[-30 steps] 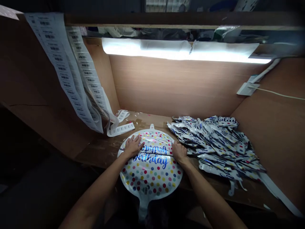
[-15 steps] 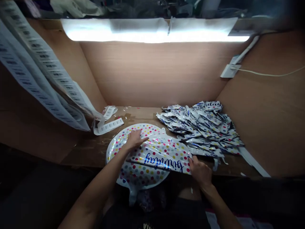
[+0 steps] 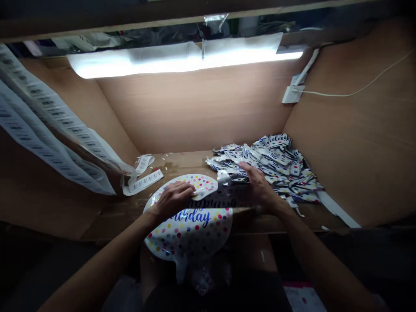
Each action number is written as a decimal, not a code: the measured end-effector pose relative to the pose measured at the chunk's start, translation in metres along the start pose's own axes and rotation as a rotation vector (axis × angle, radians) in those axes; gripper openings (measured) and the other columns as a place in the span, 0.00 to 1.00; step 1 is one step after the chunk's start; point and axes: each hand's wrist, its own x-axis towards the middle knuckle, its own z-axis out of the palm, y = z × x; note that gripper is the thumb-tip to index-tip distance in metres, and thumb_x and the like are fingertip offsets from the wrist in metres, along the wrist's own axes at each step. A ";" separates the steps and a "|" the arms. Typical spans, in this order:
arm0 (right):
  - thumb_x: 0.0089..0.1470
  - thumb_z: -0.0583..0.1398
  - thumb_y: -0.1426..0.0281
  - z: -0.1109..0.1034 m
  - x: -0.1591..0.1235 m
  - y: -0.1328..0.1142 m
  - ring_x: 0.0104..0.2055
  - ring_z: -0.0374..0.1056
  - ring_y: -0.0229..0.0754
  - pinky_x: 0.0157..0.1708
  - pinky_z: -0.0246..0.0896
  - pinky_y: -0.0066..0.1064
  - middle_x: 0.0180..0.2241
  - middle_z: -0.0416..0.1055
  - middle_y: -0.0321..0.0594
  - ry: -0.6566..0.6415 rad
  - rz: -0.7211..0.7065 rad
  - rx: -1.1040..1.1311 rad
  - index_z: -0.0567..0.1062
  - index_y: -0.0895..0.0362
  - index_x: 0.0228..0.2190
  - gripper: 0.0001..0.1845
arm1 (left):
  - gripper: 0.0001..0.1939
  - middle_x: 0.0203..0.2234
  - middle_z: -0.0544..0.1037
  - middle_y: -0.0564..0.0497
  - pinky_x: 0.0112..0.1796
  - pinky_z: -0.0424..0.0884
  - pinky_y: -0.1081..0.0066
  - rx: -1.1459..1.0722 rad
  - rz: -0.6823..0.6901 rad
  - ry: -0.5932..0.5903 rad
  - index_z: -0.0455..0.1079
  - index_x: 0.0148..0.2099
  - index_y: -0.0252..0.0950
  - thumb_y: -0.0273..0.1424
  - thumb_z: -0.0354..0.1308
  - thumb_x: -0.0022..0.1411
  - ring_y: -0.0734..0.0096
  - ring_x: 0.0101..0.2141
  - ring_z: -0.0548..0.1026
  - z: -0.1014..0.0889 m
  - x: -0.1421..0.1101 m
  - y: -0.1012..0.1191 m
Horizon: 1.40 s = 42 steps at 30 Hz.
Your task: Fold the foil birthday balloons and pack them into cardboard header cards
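A flat white foil balloon (image 3: 195,236) with colored dots and blue "birthday" lettering lies over the bench's front edge, its tail hanging down. Across its upper half runs a folded foil balloon (image 3: 212,203), dark side with black lettering showing, blurred toward its right end. My left hand (image 3: 175,197) is closed on the left part of this fold, fingers curled over it. At the fold's right end is my right hand (image 3: 260,186), fingers stretched out and held edge-on. Whether its palm touches the foil I cannot tell.
Folded foil balloons (image 3: 269,162) are heaped at the back right. Long barcode label strips (image 3: 61,121) hang at the left and trail onto the bench (image 3: 182,160). A lit tube (image 3: 136,63) spans the top; a white socket box (image 3: 292,94) with a cord is on the right wall.
The upper balloon has been folded over, so its dark side shows and the balloon beneath is exposed. My right hand has moved up and opened from the foil's edge. The view has tilted.
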 end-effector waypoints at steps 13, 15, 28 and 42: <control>0.66 0.55 0.72 0.120 -0.131 -0.040 0.44 0.74 0.49 0.46 0.65 0.41 0.41 0.80 0.46 -0.237 -0.113 0.127 0.78 0.55 0.38 0.11 | 0.13 0.44 0.83 0.43 0.49 0.74 0.60 -0.100 -0.328 -0.179 0.74 0.43 0.39 0.31 0.48 0.74 0.59 0.49 0.79 0.080 -0.167 0.012; 0.69 0.53 0.67 0.122 -0.118 -0.033 0.35 0.74 0.46 0.39 0.63 0.36 0.33 0.79 0.44 -0.280 0.179 0.029 0.77 0.56 0.35 0.14 | 0.17 0.36 0.82 0.45 0.42 0.74 0.63 -0.086 -0.573 -0.304 0.74 0.38 0.39 0.34 0.46 0.74 0.60 0.40 0.80 0.075 -0.151 -0.001; 0.69 0.55 0.59 0.112 -0.117 -0.034 0.41 0.73 0.50 0.44 0.64 0.37 0.35 0.78 0.48 -0.040 0.433 -0.141 0.76 0.57 0.37 0.17 | 0.14 0.30 0.82 0.49 0.35 0.71 0.69 -0.405 -0.676 -0.642 0.76 0.35 0.36 0.37 0.70 0.48 0.58 0.34 0.80 0.107 0.016 -0.016; 0.47 0.72 0.60 0.108 -0.066 -0.095 0.28 0.71 0.40 0.31 0.67 0.32 0.31 0.80 0.37 -0.047 0.924 1.588 0.82 0.54 0.37 0.16 | 0.03 0.24 0.76 0.54 0.27 0.67 0.78 -1.244 -0.894 0.162 0.77 0.32 0.34 0.26 0.62 0.53 0.77 0.25 0.70 0.083 -0.033 0.081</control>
